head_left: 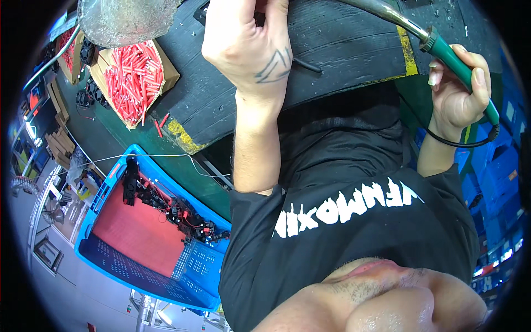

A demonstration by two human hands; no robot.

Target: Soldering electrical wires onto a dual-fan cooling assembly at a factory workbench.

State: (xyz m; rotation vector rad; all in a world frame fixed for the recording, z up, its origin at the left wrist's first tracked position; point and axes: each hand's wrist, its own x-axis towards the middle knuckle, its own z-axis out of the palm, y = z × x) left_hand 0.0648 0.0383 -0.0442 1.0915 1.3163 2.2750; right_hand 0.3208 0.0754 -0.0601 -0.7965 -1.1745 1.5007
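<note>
My right hand [462, 91] is wrapped round the green handle of a soldering iron [451, 58]. Its metal shaft runs up and left past the top edge, so the tip is out of view. A dark cord trails from the handle's lower end. Over the black worktop, my left hand [250, 41] is closed, its fingertips cut off by the top edge. Something dark shows between its fingers, too little to name. Beside that hand lie a black piece [201, 12] at its left and a short black rod [307, 65] at its right.
An open cardboard box [170, 72] of red thin tubes stands left on the worktop [332, 44], several black fans [86, 98] beyond it. A rough grey metal disc [127, 22] covers the top left. Lower left, a blue crate [119, 271] holds black parts with wires [180, 213].
</note>
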